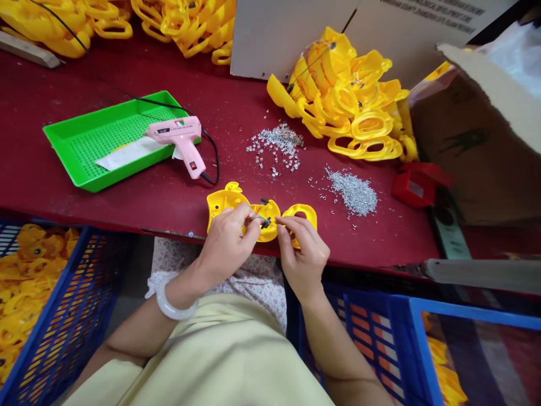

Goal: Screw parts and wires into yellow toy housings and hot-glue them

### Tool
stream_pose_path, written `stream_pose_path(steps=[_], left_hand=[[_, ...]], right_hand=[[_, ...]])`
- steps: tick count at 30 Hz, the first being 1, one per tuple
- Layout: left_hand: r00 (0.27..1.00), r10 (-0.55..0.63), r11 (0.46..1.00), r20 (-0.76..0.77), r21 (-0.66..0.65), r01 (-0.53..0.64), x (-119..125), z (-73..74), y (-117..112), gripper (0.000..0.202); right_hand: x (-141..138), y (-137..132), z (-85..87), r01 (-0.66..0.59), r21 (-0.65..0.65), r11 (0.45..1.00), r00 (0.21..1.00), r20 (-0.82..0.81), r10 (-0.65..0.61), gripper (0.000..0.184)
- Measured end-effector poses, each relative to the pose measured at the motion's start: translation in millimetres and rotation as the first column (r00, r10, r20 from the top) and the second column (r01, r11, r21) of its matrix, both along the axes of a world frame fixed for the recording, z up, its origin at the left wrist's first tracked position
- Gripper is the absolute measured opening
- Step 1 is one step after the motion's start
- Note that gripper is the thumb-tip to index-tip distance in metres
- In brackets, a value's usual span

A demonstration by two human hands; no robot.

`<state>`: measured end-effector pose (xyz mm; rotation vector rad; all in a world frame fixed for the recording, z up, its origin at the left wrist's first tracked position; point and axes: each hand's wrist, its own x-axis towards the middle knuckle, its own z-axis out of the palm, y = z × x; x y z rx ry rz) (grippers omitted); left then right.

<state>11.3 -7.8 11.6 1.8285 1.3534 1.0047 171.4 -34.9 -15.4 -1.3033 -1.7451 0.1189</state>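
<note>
Looks like a small assembly workshop, judging by heaps of similar yellow plastic parts (350, 115) on a dark red worktable (236, 113), with two loose piles of tiny silvery metal pieces (354, 193) close by. Reads so too from a corded pink glue gun (181, 135) at the end of a green perforated tray (110, 177), plus blue lattice crates (465, 313) below the table edge, holding more yellow parts.

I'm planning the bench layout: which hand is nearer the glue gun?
Left: the left hand is below and right of the glue gun in view; the right hand is also below but farther right.
</note>
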Motion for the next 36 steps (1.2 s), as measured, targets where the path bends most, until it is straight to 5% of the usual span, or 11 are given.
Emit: stream_pose_path(steps=[6, 10, 14, 17, 19, 23, 27, 36], left_hand=[[0.966, 0.063, 0.981, 0.251, -0.194, -0.014, -2.6, -0.9, 0.3, 0.017], [0.960, 0.075, 0.978, 0.269, -0.209, -0.018, -2.0, -1.6, -0.1, 0.019], [0.993, -0.002, 0.998, 0.115, 0.067, -0.006, -5.5, 2.6, -2.0, 0.013], [0.993, -0.004, 0.930, -0.116, 0.365, 0.047, -12.3, 5.0, -4.9, 0.011], [0.972, 0.032, 0.890, -0.234, 0.449, 0.079, -16.4, 4.3, -7.6, 0.009], [0.927, 0.109, 0.870, -0.360, 0.485, 0.086, -17.4, -2.9, -13.0, 0.008], [0.892, 0.153, 0.856, -0.426, 0.508, 0.096, -12.8, -10.6, -15.8, 0.010], [0.895, 0.099, 0.849, -0.434, 0.506, 0.151, -13.9, -14.3, -12.9, 0.011]], right_hand=[[-11.1, 3.8, 2.7, -0.031, -0.053, 0.998, 0.997, -0.070, 0.028, 0.021], [-14.1, 5.8, 4.0, -0.042, -0.090, 0.995, 0.984, -0.177, 0.026, 0.017], [-10.0, 6.1, 5.2, -0.006, -0.122, 0.992, 0.970, -0.241, -0.024, 0.014], [1.1, 8.2, 8.1, -0.003, -0.122, 0.992, 0.983, -0.184, -0.019, 0.011], [9.7, 11.2, 10.1, -0.068, -0.136, 0.988, 0.995, -0.077, 0.058, 0.009], [19.3, 18.5, 10.2, -0.179, -0.164, 0.970, 0.965, 0.164, 0.206, 0.008], [16.6, 22.8, 7.3, -0.152, -0.116, 0.982, 0.926, 0.331, 0.183, 0.009], [10.0, 25.4, 5.6, -0.144, -0.109, 0.984, 0.905, 0.387, 0.175, 0.010]])
